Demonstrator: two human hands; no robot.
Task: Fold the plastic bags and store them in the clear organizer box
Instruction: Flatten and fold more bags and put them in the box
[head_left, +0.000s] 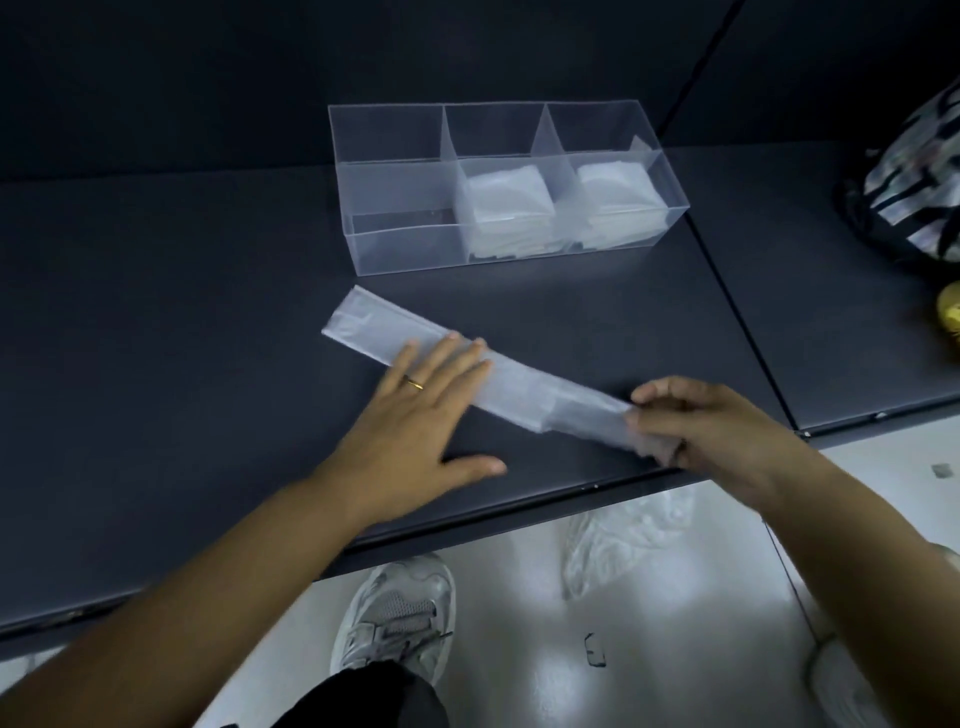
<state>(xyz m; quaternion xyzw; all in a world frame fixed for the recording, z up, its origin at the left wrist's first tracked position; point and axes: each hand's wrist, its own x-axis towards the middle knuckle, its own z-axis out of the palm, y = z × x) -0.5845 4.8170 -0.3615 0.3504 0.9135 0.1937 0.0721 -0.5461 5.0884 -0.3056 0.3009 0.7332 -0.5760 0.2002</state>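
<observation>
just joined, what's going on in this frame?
A person is folding a plastic bag on the dark table. The bag already lies as a long narrow strip. The left hand presses flat on its middle with straight fingers, while the right hand pinches the end nearest the table edge. Behind it, the clear organizer box has folded bags stacked in its middle compartment and right compartment; the left compartment looks empty.

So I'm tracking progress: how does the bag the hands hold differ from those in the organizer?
The table bag is a long strip; the stored bags are compact squares. The table bag lies under the left hand, pinched by the right hand; the stored bags sit stacked inside the organizer box. Both are translucent plastic.
</observation>
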